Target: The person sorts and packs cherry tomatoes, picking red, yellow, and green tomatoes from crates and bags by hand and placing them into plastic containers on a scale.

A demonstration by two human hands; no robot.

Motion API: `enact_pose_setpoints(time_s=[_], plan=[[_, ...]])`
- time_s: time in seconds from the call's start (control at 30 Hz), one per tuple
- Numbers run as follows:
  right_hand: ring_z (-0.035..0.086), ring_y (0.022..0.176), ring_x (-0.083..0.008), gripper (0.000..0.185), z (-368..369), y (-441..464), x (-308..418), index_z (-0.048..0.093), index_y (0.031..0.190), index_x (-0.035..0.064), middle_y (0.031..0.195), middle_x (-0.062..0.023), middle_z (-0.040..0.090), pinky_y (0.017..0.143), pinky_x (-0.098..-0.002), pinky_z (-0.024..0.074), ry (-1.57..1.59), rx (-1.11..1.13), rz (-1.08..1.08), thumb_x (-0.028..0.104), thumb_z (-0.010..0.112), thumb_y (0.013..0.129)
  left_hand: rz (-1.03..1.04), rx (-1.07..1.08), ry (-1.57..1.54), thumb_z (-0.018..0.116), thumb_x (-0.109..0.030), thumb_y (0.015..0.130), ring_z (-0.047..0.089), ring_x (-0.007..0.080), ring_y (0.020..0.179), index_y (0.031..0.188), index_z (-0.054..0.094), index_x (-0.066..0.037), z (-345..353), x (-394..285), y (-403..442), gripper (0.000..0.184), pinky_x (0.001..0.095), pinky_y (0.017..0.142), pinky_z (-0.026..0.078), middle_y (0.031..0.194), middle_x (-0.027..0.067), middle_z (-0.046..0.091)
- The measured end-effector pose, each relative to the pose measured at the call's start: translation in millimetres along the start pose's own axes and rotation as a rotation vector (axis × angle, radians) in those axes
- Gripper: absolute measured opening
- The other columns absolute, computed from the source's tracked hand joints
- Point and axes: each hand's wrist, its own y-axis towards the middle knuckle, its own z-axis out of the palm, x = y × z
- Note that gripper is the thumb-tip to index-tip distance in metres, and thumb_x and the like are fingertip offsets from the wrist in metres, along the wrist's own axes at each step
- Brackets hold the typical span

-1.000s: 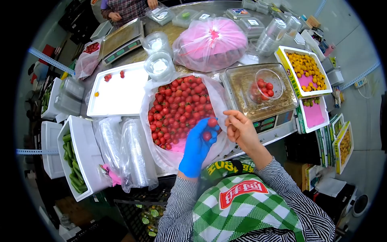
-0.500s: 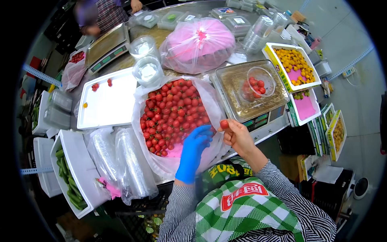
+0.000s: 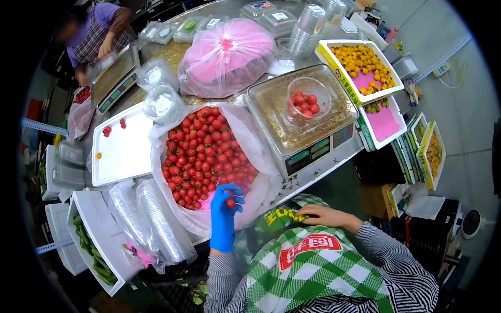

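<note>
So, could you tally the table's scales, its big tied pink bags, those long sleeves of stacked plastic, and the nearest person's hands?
Metal-topped digital scales: 2
Big tied pink plastic bag: 1
Long clear sleeves of stacked containers: 2
Blue-gloved left hand: 1
Bare right hand: 1
Total: 7

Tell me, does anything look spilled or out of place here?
Yes. Small dark green scraps lie scattered on the grey metal table beside the nearer metal scale, like litter. Oddly, one small yellow fruit shares the white rectangular tray with red tomatoes.
</note>
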Motion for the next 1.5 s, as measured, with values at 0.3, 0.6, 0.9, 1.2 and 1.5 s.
enact_pose_setpoints(time_s=[0.3,0.6,0.9,1.2,1.5], plan=[[0.046,0.119,-0.0372,0.063,-96.8,-117.8,-121.7,0.054,0.122,0.0059,0.126,-0.0166,0.053,0.098,-0.0618,0.0270,-0.856,0.053,0.748,0.047,0.066,0.077,0.057,-0.126,-0.063,0.054,-0.027,0.091,0.051,0.0108,0.060,0.098,0.059,-0.004,66.2,1.8,35.8,0.025,0.0217,0.048,0.037,0.080,0.0036,0.059],[0.064,0.079,-0.0318,0.012,-153.6,-52.1,-58.3,0.063,0.092,-0.0002,0.085,-0.0163,0.064,0.068,-0.0345,0.0508,-0.261,-0.672,-0.217,0.007,0.062,0.082,0.137,0.057,-0.234,0.055,-0.031,0.092,0.038,0.0093,0.050,0.090,0.057,-0.002,137.1,-15.0,61.0,0.028,0.0236,0.045,0.029,0.062,-0.0009,0.046],[0.062,0.072,-0.0265,0.016,-223.7,-6.7,46.6,0.063,0.092,-0.0010,0.084,-0.0128,0.061,0.062,-0.0323,0.0501,-0.250,-0.832,-0.688,-0.002,0.066,0.076,0.171,-0.170,-0.206,0.055,-0.029,0.092,0.042,0.0104,0.052,0.094,0.057,-0.005,182.4,-1.5,68.0,0.024,0.0235,0.046,0.033,0.068,0.0005,0.050],[0.061,0.076,-0.0275,0.011,-282.6,86.3,111.7,0.062,0.082,0.0043,0.081,-0.0092,0.058,0.064,-0.0367,0.0507,-0.640,-0.648,-0.736,0.006,0.066,0.072,0.143,-0.266,-0.105,0.055,-0.033,0.091,0.043,0.0114,0.053,0.094,0.058,-0.003,185.4,11.4,62.5,0.031,0.0247,0.048,0.033,0.066,0.0014,0.050],[0.061,0.082,-0.0286,0.013,-277.4,122.5,139.7,0.065,0.087,0.0077,0.094,-0.0097,0.059,0.069,-0.0378,0.0505,-0.918,-0.203,-0.544,0.014,0.063,0.076,0.118,-0.165,-0.117,0.048,-0.033,0.092,0.052,0.0177,0.059,0.098,0.060,0.001,174.0,12.4,66.7,0.036,0.0281,0.051,0.040,0.072,0.0056,0.055]])
